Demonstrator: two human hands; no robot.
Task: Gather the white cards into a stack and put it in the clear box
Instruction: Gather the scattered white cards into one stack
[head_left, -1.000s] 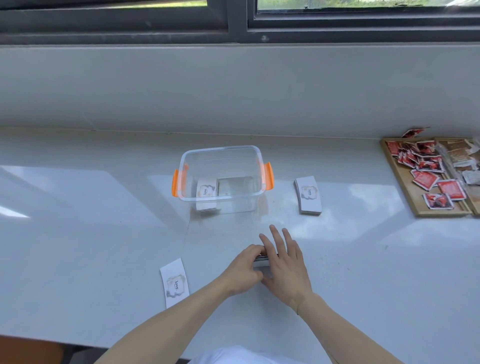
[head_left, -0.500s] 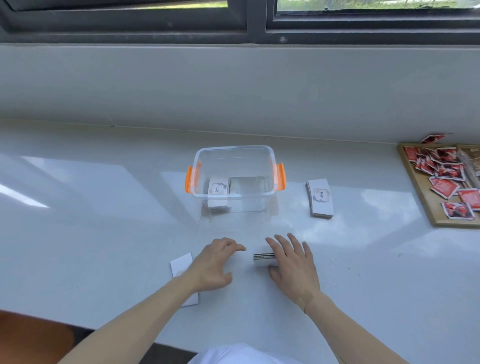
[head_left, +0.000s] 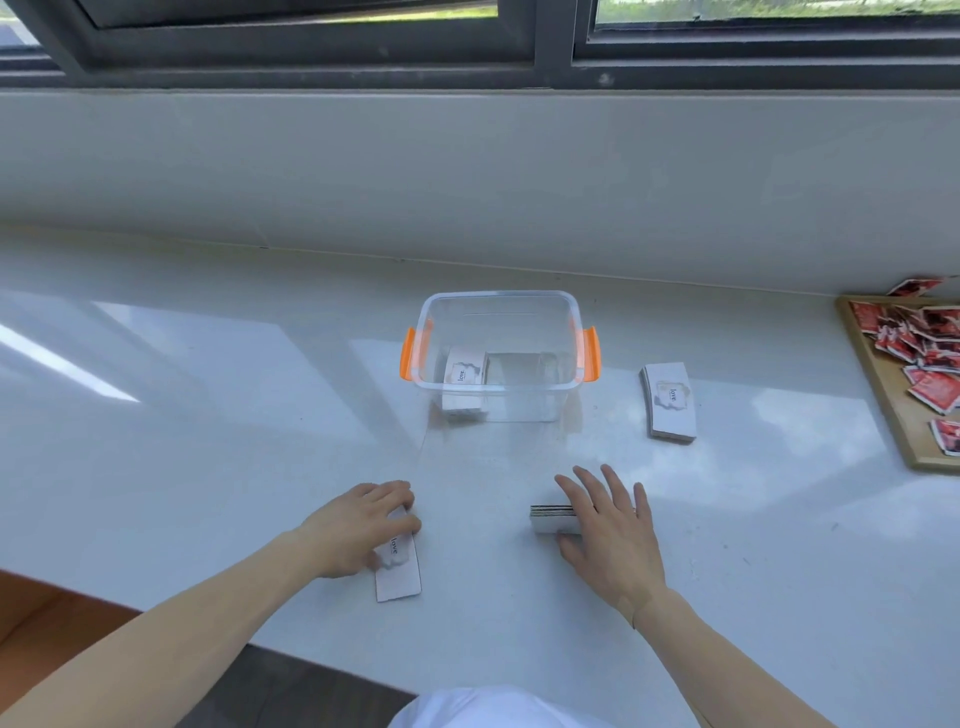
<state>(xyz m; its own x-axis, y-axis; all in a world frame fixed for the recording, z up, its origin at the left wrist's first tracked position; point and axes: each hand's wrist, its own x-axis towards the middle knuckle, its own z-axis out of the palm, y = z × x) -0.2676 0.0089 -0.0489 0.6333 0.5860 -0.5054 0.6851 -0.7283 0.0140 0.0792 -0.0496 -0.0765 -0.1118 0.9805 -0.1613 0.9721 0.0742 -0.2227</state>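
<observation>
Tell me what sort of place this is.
Probably a wide white window ledge or counter indoors, used as a sorting bench: dark window frames run along the top, with a clear box, white card stacks and a wooden tray of red packets.

Bright daylight from the window (head_left: 519, 31) above, broad glare patches on the glossy white surface (head_left: 208, 415), soft shadows, wide-angle bowing at edges, slight overall softness
</observation>
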